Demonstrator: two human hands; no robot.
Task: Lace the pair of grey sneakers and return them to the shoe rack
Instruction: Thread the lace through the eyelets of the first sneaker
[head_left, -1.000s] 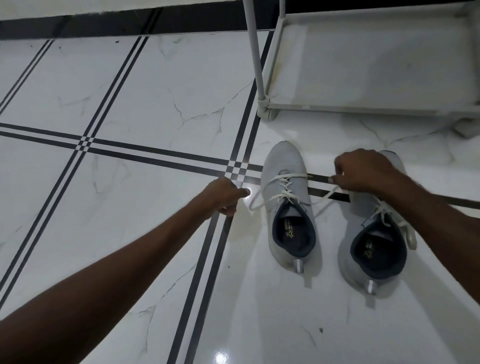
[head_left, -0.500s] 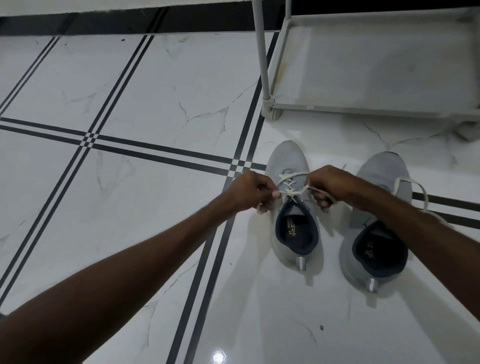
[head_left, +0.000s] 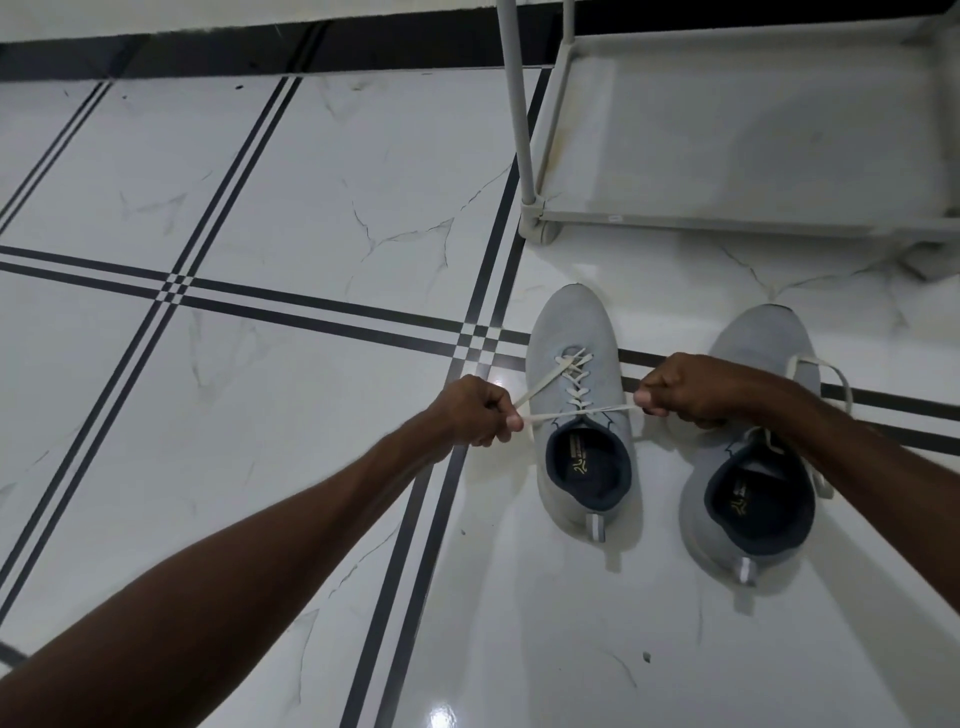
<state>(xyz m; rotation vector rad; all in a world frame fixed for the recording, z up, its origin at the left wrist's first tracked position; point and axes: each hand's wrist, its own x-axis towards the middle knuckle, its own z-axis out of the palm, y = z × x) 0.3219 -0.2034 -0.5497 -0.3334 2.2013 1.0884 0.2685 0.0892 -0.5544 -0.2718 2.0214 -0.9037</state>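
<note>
Two grey sneakers with dark linings stand side by side on the tiled floor, toes pointing away from me. The left sneaker (head_left: 574, 332) has its white lace (head_left: 574, 375) criss-crossed through the eyelets. My left hand (head_left: 475, 410) grips a lace end to the left of that shoe. My right hand (head_left: 685, 387) grips the other end on the right, and the lace runs taut across the shoe's opening. The right sneaker (head_left: 753, 343) is partly hidden by my right forearm; its lace (head_left: 831, 376) lies in a loose loop.
The pale shoe rack (head_left: 675, 221) stands just beyond the sneakers at the upper right, its bottom shelf bare and a thin upright post (head_left: 517, 104) at its left corner. White marble floor tiles with dark stripes (head_left: 311, 306) spread to the left.
Both hands have drawn apart from the middle of the left sneaker, stretching its lace ends out sideways. The view has shifted slightly.
</note>
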